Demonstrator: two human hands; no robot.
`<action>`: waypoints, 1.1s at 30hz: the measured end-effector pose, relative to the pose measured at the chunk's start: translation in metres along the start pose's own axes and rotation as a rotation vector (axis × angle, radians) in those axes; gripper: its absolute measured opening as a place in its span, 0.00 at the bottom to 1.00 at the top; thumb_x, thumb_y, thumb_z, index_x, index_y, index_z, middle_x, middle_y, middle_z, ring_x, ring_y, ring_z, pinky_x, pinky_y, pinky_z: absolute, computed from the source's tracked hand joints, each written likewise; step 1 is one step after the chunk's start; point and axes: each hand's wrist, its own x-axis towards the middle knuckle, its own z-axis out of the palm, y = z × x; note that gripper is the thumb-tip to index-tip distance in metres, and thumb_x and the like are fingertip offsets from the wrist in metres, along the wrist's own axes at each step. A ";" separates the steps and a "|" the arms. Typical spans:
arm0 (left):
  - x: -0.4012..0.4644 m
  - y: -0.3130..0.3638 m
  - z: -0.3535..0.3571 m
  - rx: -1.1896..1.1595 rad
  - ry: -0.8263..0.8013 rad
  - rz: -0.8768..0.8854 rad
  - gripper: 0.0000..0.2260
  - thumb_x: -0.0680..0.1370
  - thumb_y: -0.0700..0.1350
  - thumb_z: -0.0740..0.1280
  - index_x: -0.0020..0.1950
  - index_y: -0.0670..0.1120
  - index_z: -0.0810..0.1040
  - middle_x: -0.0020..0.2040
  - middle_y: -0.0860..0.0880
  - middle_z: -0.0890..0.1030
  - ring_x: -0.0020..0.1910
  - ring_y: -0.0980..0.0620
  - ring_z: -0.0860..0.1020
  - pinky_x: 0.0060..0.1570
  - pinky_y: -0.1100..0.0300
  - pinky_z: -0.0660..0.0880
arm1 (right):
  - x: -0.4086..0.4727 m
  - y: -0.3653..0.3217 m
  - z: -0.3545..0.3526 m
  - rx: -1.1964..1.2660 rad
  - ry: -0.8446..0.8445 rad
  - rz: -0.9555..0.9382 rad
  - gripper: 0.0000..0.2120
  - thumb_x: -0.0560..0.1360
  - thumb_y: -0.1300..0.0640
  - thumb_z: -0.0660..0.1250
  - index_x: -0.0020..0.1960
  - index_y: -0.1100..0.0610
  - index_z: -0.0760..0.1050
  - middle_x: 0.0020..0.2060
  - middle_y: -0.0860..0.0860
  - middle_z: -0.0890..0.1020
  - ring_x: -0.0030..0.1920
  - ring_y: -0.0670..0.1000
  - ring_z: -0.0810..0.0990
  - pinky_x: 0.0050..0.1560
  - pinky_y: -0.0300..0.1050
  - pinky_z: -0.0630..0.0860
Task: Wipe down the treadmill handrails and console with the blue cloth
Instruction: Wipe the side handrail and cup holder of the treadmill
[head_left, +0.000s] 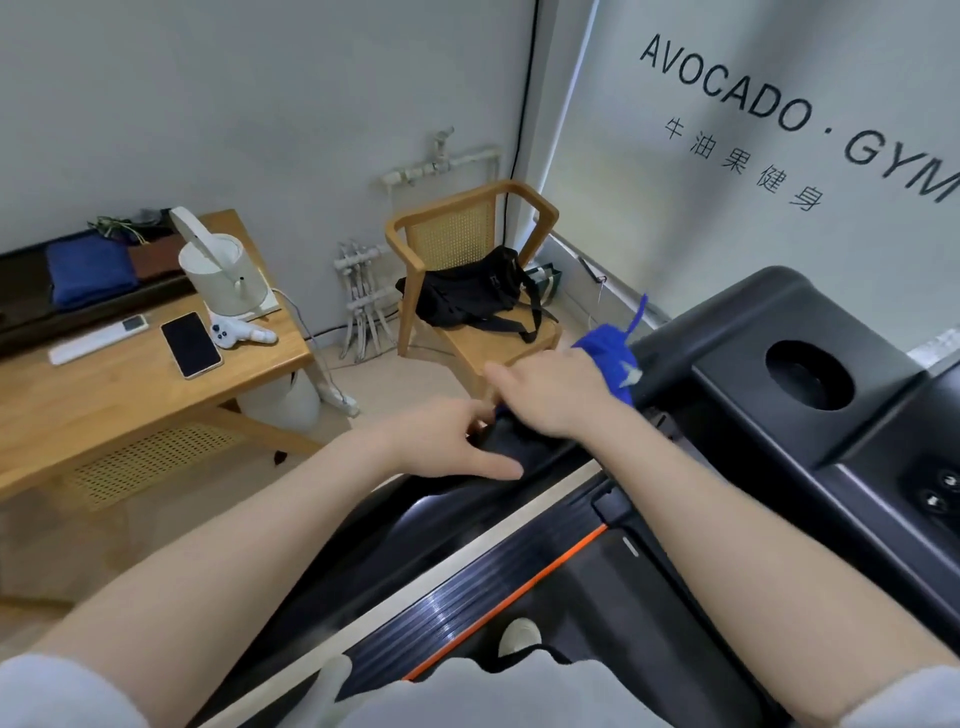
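The landmark here is the treadmill console (810, 374), the dark moulded panel with a round cup hole; its right part is cut off by the picture edge, and only two buttons show at the far right.

The left handrail (524, 447) runs from the console down and to the left, toward the person. Most of it is hidden under the two hands, so only a short dark piece shows between them. Its long axis goes diagonally, from upper right to lower left.

The right hand (550, 389) lies on the handrail just beside the console's left corner. It presses the blue cloth (613, 358) onto the rail. The fingers are hidden behind the back of the hand, so I cannot tell if they curl around the cloth or lie flat on it. The cloth is bunched, and one thin strip of it points up and away from the console.

The left hand (452, 436) is lower on the same rail, farther from the console. Its fingers are relaxed and spread, and the thumb touches the rail's top; it holds nothing.

Beyond the rail, left of the console, stands a wooden chair (467, 228) with a black bag (467, 296) on it. Farther left is a wooden table (130, 384) with a phone (190, 344).
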 end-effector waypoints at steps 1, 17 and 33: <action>0.003 0.001 0.000 0.021 0.004 0.014 0.25 0.70 0.60 0.69 0.62 0.49 0.72 0.55 0.51 0.79 0.50 0.53 0.76 0.51 0.60 0.72 | -0.016 -0.007 0.004 -0.067 0.089 -0.086 0.18 0.79 0.49 0.46 0.41 0.50 0.72 0.50 0.53 0.80 0.53 0.58 0.75 0.52 0.52 0.65; 0.022 0.021 -0.018 0.088 -0.214 -0.142 0.37 0.69 0.59 0.70 0.74 0.60 0.55 0.69 0.53 0.69 0.61 0.52 0.71 0.63 0.56 0.66 | -0.013 0.078 0.004 -0.172 0.315 0.138 0.15 0.78 0.56 0.53 0.50 0.56 0.78 0.53 0.56 0.80 0.53 0.60 0.75 0.46 0.49 0.65; 0.115 0.112 -0.007 -0.011 0.098 -0.006 0.36 0.70 0.62 0.67 0.74 0.55 0.57 0.69 0.50 0.71 0.64 0.51 0.71 0.54 0.62 0.67 | 0.007 0.231 -0.008 -0.073 0.362 0.250 0.26 0.77 0.48 0.41 0.59 0.53 0.74 0.58 0.55 0.78 0.57 0.60 0.74 0.59 0.54 0.66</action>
